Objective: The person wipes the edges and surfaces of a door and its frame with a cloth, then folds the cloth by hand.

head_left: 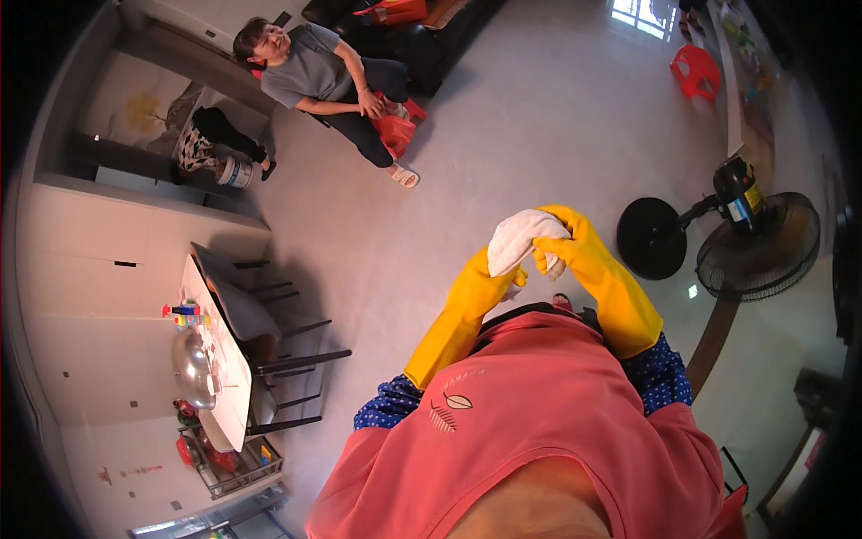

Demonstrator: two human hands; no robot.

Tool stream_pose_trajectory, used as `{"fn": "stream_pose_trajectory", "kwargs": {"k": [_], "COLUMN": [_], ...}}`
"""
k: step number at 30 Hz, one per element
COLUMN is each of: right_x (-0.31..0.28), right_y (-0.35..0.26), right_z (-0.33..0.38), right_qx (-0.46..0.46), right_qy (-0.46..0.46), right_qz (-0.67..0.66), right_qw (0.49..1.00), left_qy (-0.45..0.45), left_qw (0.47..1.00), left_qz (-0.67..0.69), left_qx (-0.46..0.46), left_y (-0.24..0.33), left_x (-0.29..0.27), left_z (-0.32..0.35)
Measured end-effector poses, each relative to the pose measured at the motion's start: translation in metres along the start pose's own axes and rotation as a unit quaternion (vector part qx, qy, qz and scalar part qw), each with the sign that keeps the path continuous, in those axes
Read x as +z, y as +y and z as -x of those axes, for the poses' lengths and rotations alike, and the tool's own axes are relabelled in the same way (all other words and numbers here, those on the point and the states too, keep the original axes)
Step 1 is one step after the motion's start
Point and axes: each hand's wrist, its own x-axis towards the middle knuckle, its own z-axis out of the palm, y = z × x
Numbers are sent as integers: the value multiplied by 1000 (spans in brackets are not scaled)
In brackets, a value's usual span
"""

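Note:
Both my hands wear long yellow rubber gloves, with blue dotted sleeves showing above the cuffs. A folded white cloth (523, 241) is held between them, in front of my body over the pale floor. My left hand (489, 280) grips the cloth's lower left side, its fingers partly hidden behind the fabric. My right hand (567, 242) is closed on the other end, with the thumb and fingers wrapped round the edge. The cloth looks bunched and bends over between the two gloves.
A standing fan (757, 247) with a round black base is to my right. At the left, chairs (235, 301) line a white table (235, 382) bearing a metal dome and bottles. Ahead, a person (310, 76) sits on a red stool; another bends near a white bucket (235, 172).

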Motion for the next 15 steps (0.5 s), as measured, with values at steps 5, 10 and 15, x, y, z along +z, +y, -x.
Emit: {"fn": "stream_pose_trajectory", "kwargs": {"k": [5,10,15], "right_x": [0,-2,0], "right_y": [-4,-3,-7], "right_z": [2,2,3], "right_qx": [-21,-35,-48], "right_qy": [12,36,56], "right_qz": [-5,-11,-12], "right_qw": [1000,999,997], "left_qy": [-4,-23,-40], "left_qw": [999,999,999], "left_qz": [-33,-40,14], "left_qx": [-29,-22,-16], "left_y": [-3,-8,5], "left_x": [-3,-1,6], "left_z": [-4,-7,-4]}}
